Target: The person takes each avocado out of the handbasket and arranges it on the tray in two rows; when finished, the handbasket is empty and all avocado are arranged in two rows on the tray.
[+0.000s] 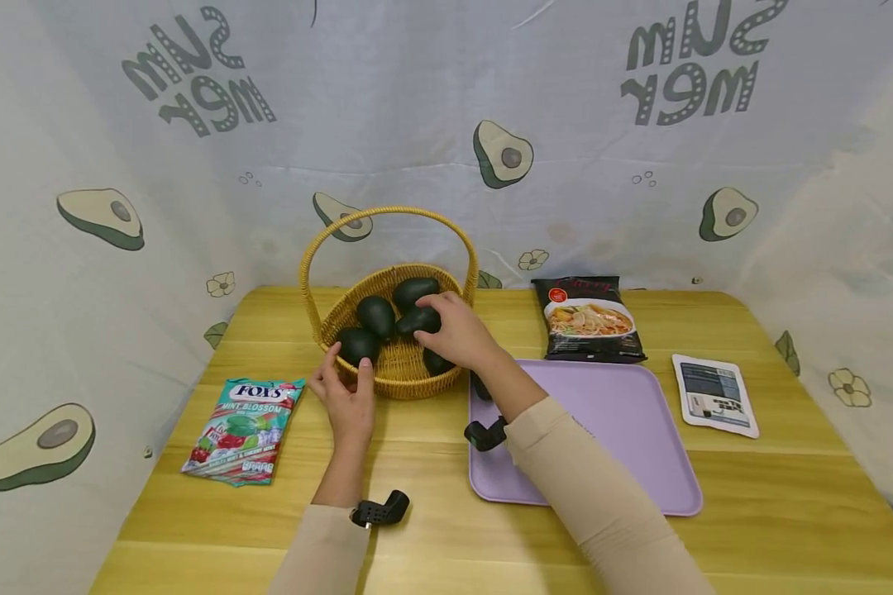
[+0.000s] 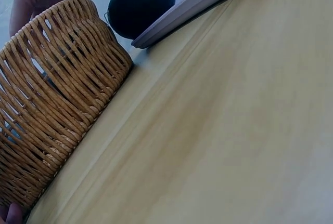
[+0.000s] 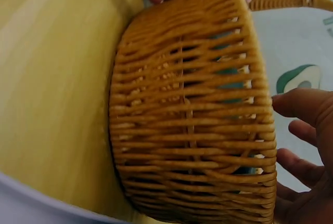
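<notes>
A wicker basket (image 1: 402, 388) with a tall handle holds several dark green avocados (image 1: 375, 316). My right hand (image 1: 457, 330) reaches over its right rim, thumb and fingers on either side of one avocado (image 1: 417, 321). From the right wrist view, that hand's fingertips (image 3: 283, 102) dip behind the rim, so the wall hides the avocado. My left hand (image 1: 348, 401) touches the basket's front-left side, fingers spread and one fingertip beside an avocado (image 1: 358, 345). On the left edge of a lilac tray (image 1: 625, 438) lies another avocado (image 1: 479, 387), partly covered by my right forearm.
A candy bag (image 1: 245, 430) lies left of the basket. Behind the tray is a black noodle packet (image 1: 588, 321), and a white flat packet (image 1: 714, 395) lies to its right. An avocado-print curtain (image 1: 417, 107) hangs behind the wooden table (image 1: 424, 463).
</notes>
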`<action>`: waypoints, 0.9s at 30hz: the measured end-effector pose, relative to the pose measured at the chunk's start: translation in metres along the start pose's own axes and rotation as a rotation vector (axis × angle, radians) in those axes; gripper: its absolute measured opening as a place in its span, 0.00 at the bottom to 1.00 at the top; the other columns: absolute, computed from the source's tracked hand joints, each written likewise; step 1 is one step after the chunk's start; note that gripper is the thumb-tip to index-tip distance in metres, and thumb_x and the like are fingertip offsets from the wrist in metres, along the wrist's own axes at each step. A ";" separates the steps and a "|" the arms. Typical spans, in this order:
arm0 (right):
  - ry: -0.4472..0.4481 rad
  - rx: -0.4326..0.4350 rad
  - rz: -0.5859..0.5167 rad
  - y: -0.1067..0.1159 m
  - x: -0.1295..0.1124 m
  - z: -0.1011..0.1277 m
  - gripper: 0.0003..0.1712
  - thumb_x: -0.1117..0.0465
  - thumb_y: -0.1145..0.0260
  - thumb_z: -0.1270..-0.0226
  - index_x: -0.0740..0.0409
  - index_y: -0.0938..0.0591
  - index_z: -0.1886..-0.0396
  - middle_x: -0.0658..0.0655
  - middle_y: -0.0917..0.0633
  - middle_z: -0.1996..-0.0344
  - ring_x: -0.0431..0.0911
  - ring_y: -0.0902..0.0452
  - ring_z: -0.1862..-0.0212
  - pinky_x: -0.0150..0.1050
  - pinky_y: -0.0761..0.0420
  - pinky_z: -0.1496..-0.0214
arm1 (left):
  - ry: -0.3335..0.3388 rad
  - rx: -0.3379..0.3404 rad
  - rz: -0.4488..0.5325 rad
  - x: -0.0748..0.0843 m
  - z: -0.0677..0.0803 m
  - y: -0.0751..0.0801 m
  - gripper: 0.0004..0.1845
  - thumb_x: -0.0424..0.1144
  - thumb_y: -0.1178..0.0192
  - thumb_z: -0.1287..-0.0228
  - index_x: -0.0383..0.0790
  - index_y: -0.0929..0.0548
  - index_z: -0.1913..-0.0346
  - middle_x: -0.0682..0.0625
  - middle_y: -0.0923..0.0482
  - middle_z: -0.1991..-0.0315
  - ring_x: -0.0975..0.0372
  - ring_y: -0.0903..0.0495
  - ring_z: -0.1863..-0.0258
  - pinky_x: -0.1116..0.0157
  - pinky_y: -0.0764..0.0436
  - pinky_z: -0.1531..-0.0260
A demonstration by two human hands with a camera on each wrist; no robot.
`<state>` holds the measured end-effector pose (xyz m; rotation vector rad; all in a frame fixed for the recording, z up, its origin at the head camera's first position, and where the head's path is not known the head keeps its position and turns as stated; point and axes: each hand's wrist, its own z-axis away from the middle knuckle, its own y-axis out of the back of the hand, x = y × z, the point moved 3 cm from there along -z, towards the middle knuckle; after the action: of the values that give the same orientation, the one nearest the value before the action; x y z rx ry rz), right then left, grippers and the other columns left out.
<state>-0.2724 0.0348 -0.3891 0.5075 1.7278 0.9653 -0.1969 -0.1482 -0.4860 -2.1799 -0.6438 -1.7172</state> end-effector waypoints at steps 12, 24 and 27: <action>-0.031 -0.178 0.080 -0.010 0.010 -0.031 0.32 0.52 0.32 0.43 0.50 0.29 0.38 0.59 0.34 0.39 0.54 0.38 0.39 0.49 0.33 0.43 | -0.007 0.003 -0.005 0.001 0.000 -0.001 0.30 0.56 0.43 0.40 0.57 0.36 0.36 0.49 0.50 0.48 0.60 0.32 0.63 0.67 0.29 0.66; -0.078 -0.202 0.113 -0.019 0.011 -0.037 0.33 0.56 0.32 0.43 0.48 0.30 0.36 0.59 0.36 0.39 0.56 0.38 0.40 0.49 0.32 0.44 | -0.012 0.010 -0.008 -0.001 -0.002 -0.001 0.29 0.56 0.43 0.39 0.56 0.35 0.35 0.50 0.50 0.49 0.57 0.34 0.63 0.67 0.30 0.66; -0.065 -0.195 0.114 -0.020 0.010 -0.037 0.33 0.56 0.31 0.43 0.49 0.30 0.37 0.59 0.35 0.40 0.55 0.37 0.41 0.48 0.32 0.44 | -0.016 0.012 -0.015 0.000 -0.002 0.000 0.29 0.55 0.43 0.39 0.56 0.35 0.35 0.50 0.50 0.49 0.58 0.34 0.63 0.67 0.30 0.66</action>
<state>-0.3082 0.0169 -0.4056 0.5079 1.5416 1.1721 -0.1992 -0.1493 -0.4859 -2.1875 -0.6748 -1.7007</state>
